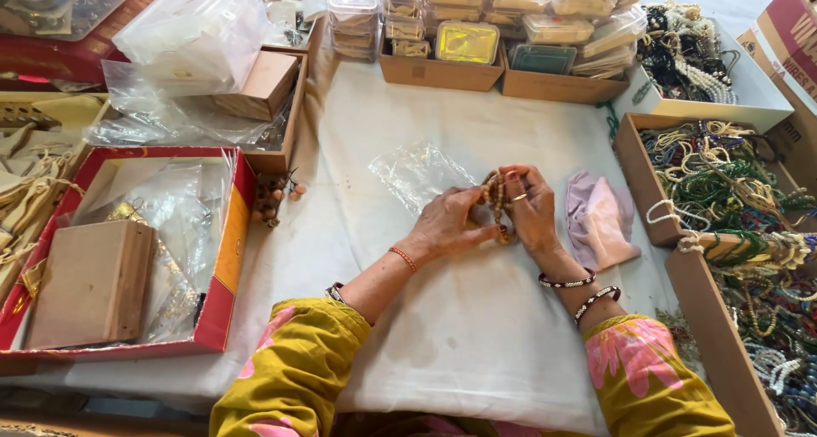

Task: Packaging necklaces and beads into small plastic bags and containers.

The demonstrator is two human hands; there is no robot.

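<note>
Both hands are closing on a bunched bead string (496, 200) at mid-worktop: the left hand (447, 224) is pinching its near end, the right hand (532, 209) is curling over the top. Keeping the loops gathered tight seems wise. A clear bag (417, 175) is lying just left, a lilac pouch (600, 220) right.

clear plastic bag (419, 175) mid-cloth, red open box (228, 258) left, stacked clear plastic boxes (519, 3) behind

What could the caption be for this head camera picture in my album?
Left hand and right hand hold a string of brown beads over a white cloth, beside a clear plastic bag.
</note>
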